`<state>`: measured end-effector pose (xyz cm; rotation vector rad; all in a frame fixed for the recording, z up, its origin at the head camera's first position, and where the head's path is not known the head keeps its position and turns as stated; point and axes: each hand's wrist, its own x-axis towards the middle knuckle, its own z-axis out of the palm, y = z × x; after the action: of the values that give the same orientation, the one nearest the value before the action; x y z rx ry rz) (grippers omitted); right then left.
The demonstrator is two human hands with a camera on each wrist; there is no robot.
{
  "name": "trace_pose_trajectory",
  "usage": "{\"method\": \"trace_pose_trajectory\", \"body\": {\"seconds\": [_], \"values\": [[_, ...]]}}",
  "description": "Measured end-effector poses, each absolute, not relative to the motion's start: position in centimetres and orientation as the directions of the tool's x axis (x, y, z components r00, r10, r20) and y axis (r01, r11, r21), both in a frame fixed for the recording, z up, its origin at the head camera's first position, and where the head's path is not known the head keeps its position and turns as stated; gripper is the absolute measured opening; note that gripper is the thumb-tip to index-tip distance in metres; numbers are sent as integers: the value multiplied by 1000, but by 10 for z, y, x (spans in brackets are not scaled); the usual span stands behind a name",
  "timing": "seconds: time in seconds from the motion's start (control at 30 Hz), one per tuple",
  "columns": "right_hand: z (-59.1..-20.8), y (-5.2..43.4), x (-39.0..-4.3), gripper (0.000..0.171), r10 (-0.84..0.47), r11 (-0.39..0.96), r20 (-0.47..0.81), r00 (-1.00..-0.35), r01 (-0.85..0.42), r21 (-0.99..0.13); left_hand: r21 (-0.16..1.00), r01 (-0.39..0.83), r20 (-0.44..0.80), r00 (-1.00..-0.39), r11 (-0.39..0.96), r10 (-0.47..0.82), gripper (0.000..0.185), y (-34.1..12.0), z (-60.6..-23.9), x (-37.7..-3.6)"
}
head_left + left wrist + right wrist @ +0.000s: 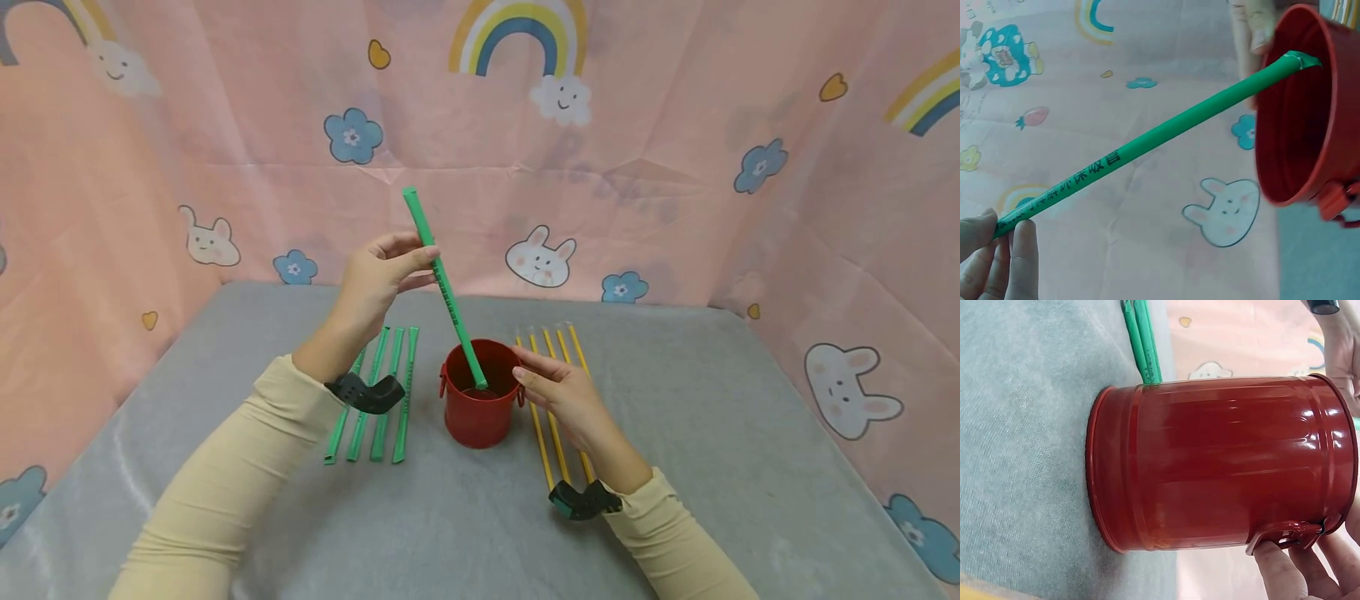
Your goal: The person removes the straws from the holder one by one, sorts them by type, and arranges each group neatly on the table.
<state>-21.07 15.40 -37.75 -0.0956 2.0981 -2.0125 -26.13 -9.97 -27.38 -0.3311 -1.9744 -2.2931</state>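
Left hand (378, 275) pinches a green straw (442, 287) near its upper half, lower tip inside the red bucket (480, 408) at counter centre. Right hand (562, 392), fingers straight, touches the bucket's right rim and handle lug. Risk: the straw leans steeply left (a loose pinch), so it could lever the light bucket over. Spare green straws (382, 396) lie left, yellow straws (551, 375) right.

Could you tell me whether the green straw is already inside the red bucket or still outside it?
Partly inside: the green straw's lower end sits within the red bucket, slanted, while the left hand pinches its upper part.
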Motion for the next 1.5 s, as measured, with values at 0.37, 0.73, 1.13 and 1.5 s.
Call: {"method": "trace_pose_trajectory", "body": {"seconds": [0.37, 0.73, 1.13, 1.5], "values": [[-377, 154, -212, 50, -195, 66, -131, -972, 120, -991, 946, 244, 245, -969, -213, -25, 9, -124, -260, -263], [-377, 154, -211, 50, -219, 54, -121, -968, 112, -992, 929, 272, 240, -959, -252, -152, 7, -163, -258, -264], [-378, 156, -210, 50, -212, 59, -116, -970, 106, -993, 978, 180, 167, -979, -105, -117, 13, -193, -271, -269], [-376, 156, -210, 50, -227, 59, -110, -968, 100, -993, 986, -1, 5, -999, 167, -34, 43, -212, -287, -283]]}}
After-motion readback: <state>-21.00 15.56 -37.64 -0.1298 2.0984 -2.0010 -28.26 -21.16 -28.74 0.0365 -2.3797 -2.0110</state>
